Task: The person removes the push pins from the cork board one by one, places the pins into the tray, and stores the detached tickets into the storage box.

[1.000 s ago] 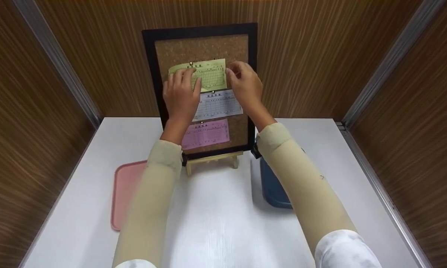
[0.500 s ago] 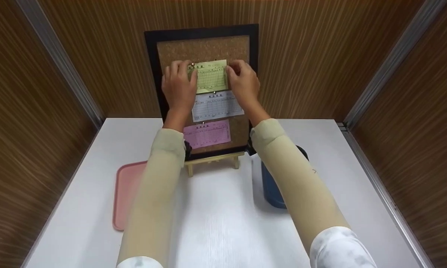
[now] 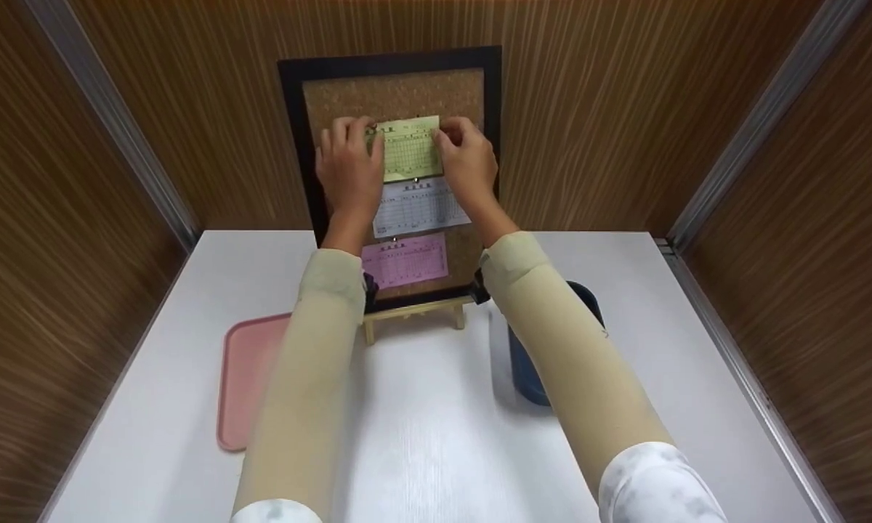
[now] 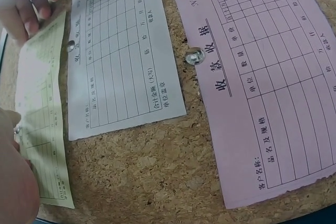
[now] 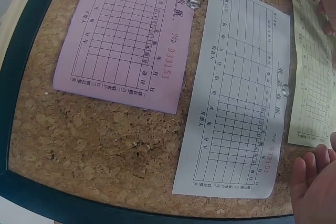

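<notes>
A framed cork board [image 3: 392, 92] holds three printed receipt slips, one above another. The top one is a yellow receipt slip [image 3: 410, 154]. At its upper left my left hand [image 3: 349, 171] pinches a push pin [image 4: 17, 129], mostly covered by the fingers. My right hand [image 3: 470, 161] has thumb and forefinger at the slip's upper right corner, gripping that edge; the exact contact is partly hidden. Below come a white slip [image 3: 420, 209] and a pink slip [image 3: 410, 263]. Each has a clear pin at its top, seen on the pink one as a round pin head [image 4: 195, 56].
The board leans on a small wooden easel [image 3: 416, 308] on a white table [image 3: 421, 436]. A pink tray [image 3: 251, 363] lies left, partly under the left forearm. A dark blue tray [image 3: 527, 374] sits right, partly behind the right forearm. Wood-grain walls enclose the table.
The left hand has shifted up and closed its fingers over the pin on the yellow slip. The right hand has moved slightly left onto the slip's right corner.
</notes>
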`<state>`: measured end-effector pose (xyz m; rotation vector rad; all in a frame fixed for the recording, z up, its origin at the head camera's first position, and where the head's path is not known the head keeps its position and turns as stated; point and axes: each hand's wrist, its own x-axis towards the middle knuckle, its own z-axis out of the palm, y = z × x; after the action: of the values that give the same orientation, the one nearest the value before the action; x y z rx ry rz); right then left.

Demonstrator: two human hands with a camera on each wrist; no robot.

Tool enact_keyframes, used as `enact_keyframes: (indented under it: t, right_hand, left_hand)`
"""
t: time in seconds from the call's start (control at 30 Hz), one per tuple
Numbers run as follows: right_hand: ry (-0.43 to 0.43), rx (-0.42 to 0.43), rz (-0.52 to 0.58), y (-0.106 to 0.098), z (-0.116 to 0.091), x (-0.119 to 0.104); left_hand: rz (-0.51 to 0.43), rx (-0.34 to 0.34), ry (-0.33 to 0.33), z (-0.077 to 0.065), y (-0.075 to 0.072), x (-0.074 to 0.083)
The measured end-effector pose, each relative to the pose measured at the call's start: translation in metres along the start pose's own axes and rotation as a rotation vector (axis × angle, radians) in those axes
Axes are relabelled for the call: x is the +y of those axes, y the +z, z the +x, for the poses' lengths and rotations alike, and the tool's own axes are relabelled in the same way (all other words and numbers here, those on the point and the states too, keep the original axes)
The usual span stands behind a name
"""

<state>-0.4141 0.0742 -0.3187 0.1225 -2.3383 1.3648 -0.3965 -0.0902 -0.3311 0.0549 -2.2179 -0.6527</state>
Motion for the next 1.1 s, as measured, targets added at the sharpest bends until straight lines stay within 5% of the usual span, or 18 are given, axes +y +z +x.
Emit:
enact_keyframes:
  t: [0.6,1.1]
  right_hand:
    - [-0.08,0.028,0.148,-0.0023,-0.0023,-0.0013]
    - [-0.136,0.038,0.147,-0.0042,0.0011,-0.0017]
  left_hand:
    - [-0.009,0.027,0.019,-0.0024,0.0012,0.0037]
    - [0.005,0.044,0.012,-0.0015,0.0009,0.0035]
